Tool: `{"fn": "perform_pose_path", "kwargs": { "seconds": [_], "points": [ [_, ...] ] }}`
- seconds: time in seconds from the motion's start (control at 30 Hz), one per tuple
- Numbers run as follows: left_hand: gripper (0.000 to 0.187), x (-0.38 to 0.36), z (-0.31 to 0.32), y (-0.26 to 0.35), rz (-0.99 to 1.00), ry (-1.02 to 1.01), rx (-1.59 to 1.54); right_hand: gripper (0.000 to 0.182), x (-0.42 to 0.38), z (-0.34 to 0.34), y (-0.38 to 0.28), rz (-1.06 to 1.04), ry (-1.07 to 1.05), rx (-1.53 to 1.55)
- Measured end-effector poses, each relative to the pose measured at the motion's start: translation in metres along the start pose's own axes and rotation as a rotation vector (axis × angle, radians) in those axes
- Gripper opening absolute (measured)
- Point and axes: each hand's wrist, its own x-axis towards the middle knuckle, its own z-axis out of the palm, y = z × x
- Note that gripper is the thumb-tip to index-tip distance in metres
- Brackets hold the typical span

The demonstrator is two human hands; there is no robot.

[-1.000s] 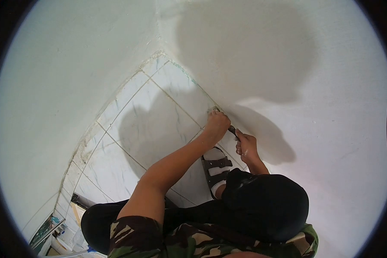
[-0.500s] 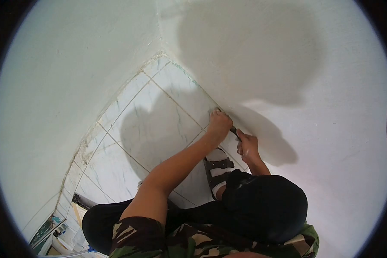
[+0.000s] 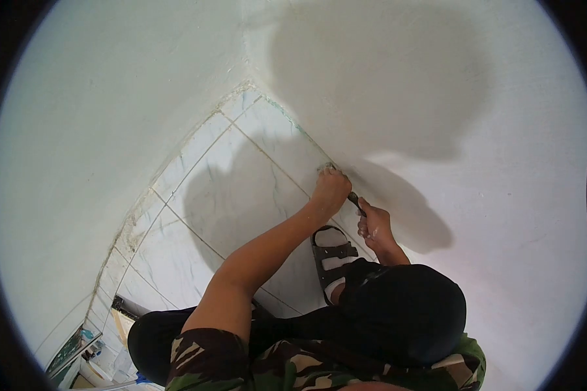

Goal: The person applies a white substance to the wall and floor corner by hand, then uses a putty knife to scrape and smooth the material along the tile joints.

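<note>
My right hand [image 3: 376,225] is closed around the dark handle of a slim tool [image 3: 355,198] at the foot of the right wall. My left hand [image 3: 331,191] is closed over the tool's far part, with its fingertips down at the seam between wall and floor tiles. The tool's working end is hidden beneath the left fingers, so its kind cannot be made out. Whitish smears mark the right fingers. A thin greenish, crumbly line [image 3: 285,116] runs along the seam from the corner toward my left hand.
White marbled tiles [image 3: 235,215] cover the floor, with rough edges along the left wall [image 3: 111,117]. My sandalled foot [image 3: 334,257] rests close below the hands. Assorted items [image 3: 104,355] and a dark-edged box-like object [image 3: 125,313] are at lower left. The right wall [image 3: 502,215] is close.
Both hands keep nearly the same place and hold on the tool, with the left hand slightly lower. The floor has shifted a little in view.
</note>
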Motion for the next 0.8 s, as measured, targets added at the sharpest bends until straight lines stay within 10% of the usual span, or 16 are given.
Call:
{"fn": "perform_pose_path", "kwargs": {
  "seconds": [0.8],
  "points": [
    [0.02,0.003,0.006,-0.018,0.021,0.139,0.125,0.038,0.017,0.017,0.0,-0.041,-0.006,-0.026]
  ]
}}
